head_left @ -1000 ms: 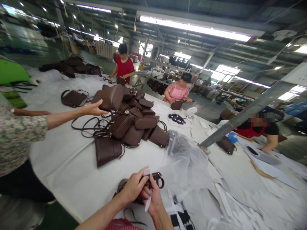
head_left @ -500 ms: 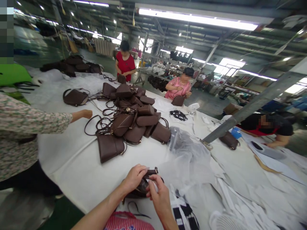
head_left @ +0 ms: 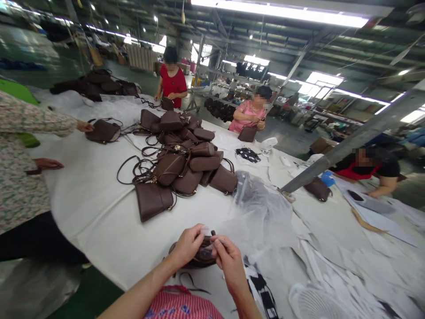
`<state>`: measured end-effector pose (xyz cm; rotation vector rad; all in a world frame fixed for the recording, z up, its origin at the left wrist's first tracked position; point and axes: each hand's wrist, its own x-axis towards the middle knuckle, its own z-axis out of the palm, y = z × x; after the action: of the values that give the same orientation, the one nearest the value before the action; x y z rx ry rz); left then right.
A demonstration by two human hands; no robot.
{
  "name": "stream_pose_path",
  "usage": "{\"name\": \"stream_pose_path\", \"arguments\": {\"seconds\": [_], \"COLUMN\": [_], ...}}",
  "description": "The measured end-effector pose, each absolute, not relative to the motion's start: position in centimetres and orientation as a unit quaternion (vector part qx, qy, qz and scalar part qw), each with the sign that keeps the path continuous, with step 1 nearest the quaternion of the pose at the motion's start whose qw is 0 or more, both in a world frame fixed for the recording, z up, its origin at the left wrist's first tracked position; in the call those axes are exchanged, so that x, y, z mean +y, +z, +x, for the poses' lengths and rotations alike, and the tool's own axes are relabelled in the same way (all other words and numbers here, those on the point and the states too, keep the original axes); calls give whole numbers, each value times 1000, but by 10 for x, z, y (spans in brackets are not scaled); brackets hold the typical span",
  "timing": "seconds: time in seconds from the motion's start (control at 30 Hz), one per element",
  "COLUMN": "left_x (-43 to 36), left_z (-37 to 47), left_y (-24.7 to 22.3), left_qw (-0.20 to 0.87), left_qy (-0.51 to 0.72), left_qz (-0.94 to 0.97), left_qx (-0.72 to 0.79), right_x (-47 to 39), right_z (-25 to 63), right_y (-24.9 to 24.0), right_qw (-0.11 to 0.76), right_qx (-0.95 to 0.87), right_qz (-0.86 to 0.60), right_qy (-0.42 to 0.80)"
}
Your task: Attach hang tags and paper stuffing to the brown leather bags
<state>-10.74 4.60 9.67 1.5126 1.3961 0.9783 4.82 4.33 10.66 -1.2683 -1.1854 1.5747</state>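
A dark brown handbag [head_left: 202, 261] lies on the white table right in front of me, partly covered by my hands. My left hand [head_left: 188, 244] is closed over its left side, with a small piece of clear film [head_left: 205, 230] at the fingertips. Thumb and fingers of my right hand [head_left: 228, 256] pinch the end of the bag's strap [head_left: 213, 232]. Just beyond, a brown bag [head_left: 153, 201] stands at the near edge of a heap of similar bags [head_left: 171, 168] with looped straps.
Crumpled clear plastic [head_left: 262, 204] lies right of the heap. A metal post [head_left: 318, 164] slants across the right side. A white fan [head_left: 315, 301] and black-and-white strips [head_left: 262, 292] are close by. A co-worker's hand [head_left: 85, 126] touches another bag [head_left: 104, 131]; several people work around the table.
My hands have shifted slightly, and the strap's end has moved a little left and up between them. At left, the co-worker's arm has drawn back and a hand now touches the separate bag.
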Motion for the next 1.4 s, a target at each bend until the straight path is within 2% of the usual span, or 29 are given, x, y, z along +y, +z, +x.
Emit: {"name": "stream_pose_path", "arguments": {"seconds": [0.47,0.73,0.97,1.07,1.13,1.27,1.4], "left_x": [37,36,36,35,34,36,39], "left_z": [-103,-107,-111,-110,-108,-107,-112], "left_y": [100,91,94,92,91,99,114], "left_qw": [348,300,299,282,272,295,336], "left_qy": [278,258,250,245,243,253,234], "left_qz": [721,779,810,805,793,778,789], "left_qx": [531,487,438,461,488,493,458], "right_x": [39,39,49,54,57,64,70], "right_z": [45,43,53,59,61,58,54], "right_y": [101,96,103,105,109,122,127], "right_qw": [352,403,333,281,280,336,392], "right_qx": [-418,-405,-324,-422,-528,-703,-688], "right_qz": [-513,-502,-451,-482,-490,-473,-511], "right_qy": [662,649,762,715,635,410,334]}}
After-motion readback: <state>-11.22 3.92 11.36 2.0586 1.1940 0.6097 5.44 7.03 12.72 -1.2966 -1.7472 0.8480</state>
